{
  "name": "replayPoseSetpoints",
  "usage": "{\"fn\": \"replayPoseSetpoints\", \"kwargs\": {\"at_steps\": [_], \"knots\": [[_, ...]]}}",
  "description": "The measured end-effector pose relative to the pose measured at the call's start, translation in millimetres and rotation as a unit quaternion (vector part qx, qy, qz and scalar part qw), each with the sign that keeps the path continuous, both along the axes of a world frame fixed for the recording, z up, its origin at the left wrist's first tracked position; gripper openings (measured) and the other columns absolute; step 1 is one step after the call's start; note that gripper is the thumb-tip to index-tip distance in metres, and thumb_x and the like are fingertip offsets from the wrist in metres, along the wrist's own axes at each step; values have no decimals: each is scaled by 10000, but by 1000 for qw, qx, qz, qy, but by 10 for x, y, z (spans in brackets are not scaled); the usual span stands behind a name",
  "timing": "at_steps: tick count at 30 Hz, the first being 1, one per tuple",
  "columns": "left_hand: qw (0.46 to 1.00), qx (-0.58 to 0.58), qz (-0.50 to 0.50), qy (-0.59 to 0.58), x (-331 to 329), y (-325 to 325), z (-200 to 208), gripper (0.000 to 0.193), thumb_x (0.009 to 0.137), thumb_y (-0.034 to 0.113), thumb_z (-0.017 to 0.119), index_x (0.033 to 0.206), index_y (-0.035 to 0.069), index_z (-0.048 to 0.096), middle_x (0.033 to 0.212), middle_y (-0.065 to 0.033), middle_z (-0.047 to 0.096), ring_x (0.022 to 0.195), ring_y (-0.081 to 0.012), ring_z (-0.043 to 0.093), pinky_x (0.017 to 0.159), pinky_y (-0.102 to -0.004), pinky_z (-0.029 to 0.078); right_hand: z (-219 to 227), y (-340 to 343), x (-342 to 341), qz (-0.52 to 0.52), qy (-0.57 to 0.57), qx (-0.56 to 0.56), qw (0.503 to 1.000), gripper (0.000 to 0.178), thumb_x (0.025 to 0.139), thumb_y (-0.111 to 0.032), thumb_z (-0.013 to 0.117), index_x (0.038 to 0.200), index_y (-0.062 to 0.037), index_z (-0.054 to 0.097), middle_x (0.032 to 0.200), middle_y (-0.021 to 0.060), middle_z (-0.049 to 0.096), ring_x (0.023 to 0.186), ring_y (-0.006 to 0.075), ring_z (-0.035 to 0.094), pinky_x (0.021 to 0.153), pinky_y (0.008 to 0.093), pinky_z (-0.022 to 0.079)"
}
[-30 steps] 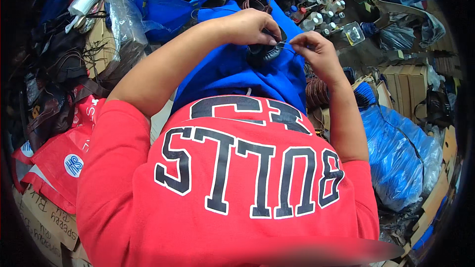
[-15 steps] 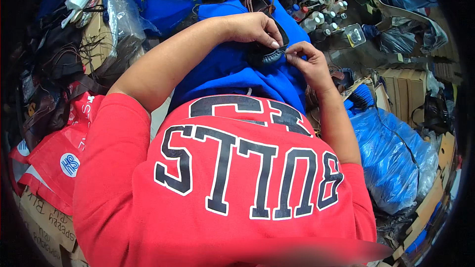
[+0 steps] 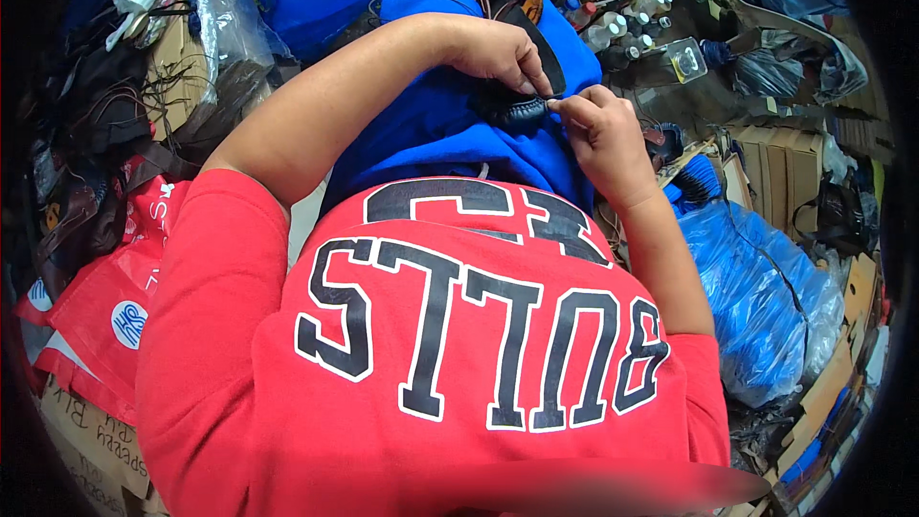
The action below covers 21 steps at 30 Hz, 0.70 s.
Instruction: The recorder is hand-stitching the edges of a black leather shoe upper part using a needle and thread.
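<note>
A black leather shoe (image 3: 523, 114) with a gathered, stitched toe seam lies on the blue cloth (image 3: 421, 124) over my lap, its toe towards me. My left hand (image 3: 500, 56) reaches over it from the left, bent fingers and thumb gripping the upper at the seam. Close by on the right, my right hand (image 3: 605, 142) is closed in a pinch at the edge of the toe. What sits between those fingertips is too small to make out. Part of the shoe is hidden under my left hand.
Several small bottles (image 3: 613, 33) stand at the far right. A blue plastic bag (image 3: 737, 297) and cardboard (image 3: 780, 172) lie to my right. On the left are a red bag (image 3: 100, 321), clear plastic wrap (image 3: 225, 19) and dark cords; a blue bag (image 3: 316, 5) lies beyond.
My right hand has turned and come slightly down and right, fingers still pinched near the toe. My left fingers have shifted a little along the seam to the right.
</note>
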<state>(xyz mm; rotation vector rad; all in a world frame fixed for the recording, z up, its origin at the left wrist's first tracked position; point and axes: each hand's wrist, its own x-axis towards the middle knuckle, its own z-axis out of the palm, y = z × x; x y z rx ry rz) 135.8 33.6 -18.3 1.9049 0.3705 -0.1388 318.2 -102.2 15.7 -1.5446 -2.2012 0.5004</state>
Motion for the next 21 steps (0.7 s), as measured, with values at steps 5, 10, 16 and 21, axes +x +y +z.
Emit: {"fn": "replayPoseSetpoints", "kwargs": {"at_steps": [5,10,16,21], "knots": [[998,36,-47,-10,58,29,-69,342,750,47,646,1091,64,662,913,-109,602,902,-215,576,830,-320,444,156,183,-26,65,-174,-74,980,203,767,-33,576,910,-128,683,855,126,589,832,312,578,738,407,423],[993,120,-11,-6,135,-24,-156,302,707,40,673,1009,47,682,878,-117,625,858,-246,608,780,-340,475,-42,334,2,16,55,-205,977,176,727,0,633,880,-63,693,824,136,670,749,211,651,695,294,501],[895,350,270,-64,-153,-411,-49,382,719,144,722,1064,79,572,1055,-115,591,899,-322,597,773,-381,495,-323,135,260,-122,277,-297,906,195,824,-174,678,929,-10,686,768,-4,639,677,53,512,641,215,419],[908,361,213,-26,-621,-546,-2,293,777,130,678,1053,69,599,1039,-134,611,936,-317,608,804,-381,490,-155,-263,764,-137,650,-232,711,201,886,-261,603,950,-71,583,721,-15,474,600,86,383,624,281,340]]}}
